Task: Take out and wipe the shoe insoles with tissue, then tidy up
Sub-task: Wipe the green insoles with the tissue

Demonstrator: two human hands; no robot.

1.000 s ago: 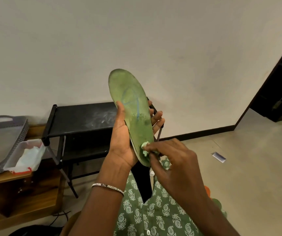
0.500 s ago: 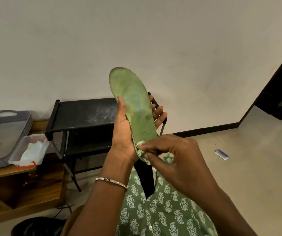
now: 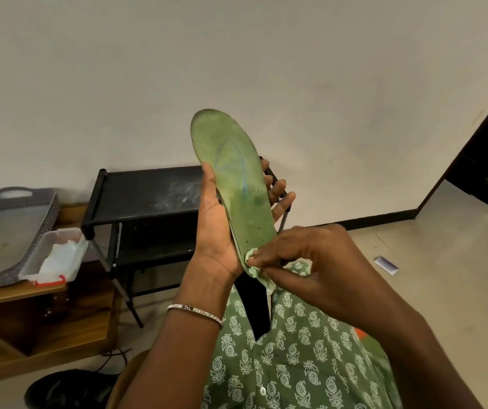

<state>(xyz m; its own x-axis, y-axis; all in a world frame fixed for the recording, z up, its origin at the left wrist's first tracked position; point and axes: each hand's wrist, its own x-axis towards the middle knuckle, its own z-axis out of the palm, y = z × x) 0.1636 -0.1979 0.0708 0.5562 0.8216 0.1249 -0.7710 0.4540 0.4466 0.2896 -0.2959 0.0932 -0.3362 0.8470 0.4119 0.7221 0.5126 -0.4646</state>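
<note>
Insole point(image 3: 234, 178), green and worn, stands nearly upright with its toe end up; dark smudges and a faint blue mark run down the middle of its face; the left hand point(image 3: 216, 231) grips it at mid-length, thumb along the near edge, fingers point(image 3: 278, 190) curling out past the far edge; the right hand point(image 3: 304, 261) pinches a small green-tinted wad of tissue point(image 3: 251, 259) between thumb and fingertips, pressed on the heel end just below the left fingers; well left of the fingers, a clear tub point(image 3: 57, 255) of white tissue sits on a wooden counter point(image 3: 15, 293) beside a grey tray point(image 3: 3, 231).
</note>
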